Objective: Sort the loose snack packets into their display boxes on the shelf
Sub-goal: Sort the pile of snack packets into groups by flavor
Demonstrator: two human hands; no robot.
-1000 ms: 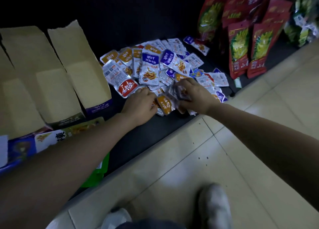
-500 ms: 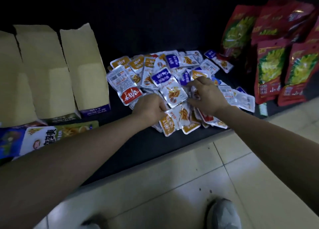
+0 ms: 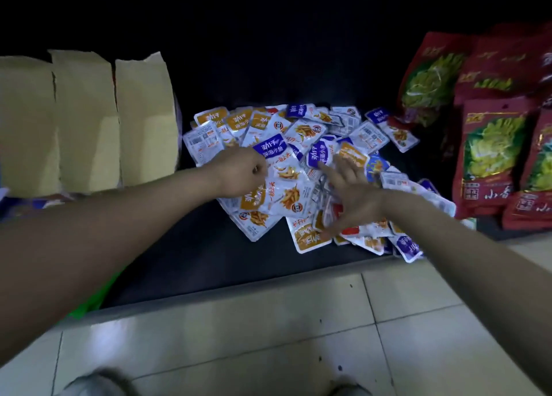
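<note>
A heap of small snack packets, with orange, blue and red labels, lies on the dark bottom shelf. Three open tan display boxes stand side by side on the shelf, to the left of the heap. My left hand is curled at the heap's left edge and grips a few orange-labelled packets that fan out beneath it. My right hand lies over the middle of the heap with fingers spread; its forefinger touches a blue-labelled packet.
Large red bags with green vegetable pictures stand at the shelf's right end, close to the heap. A green packet sticks out at the lower left of the shelf. Pale floor tiles run in front of the shelf, and my shoes are at the bottom edge.
My right hand has opened and spread its fingers over the heap. My left hand has shifted a little left with orange packets under it. The view has moved closer and to the right.
</note>
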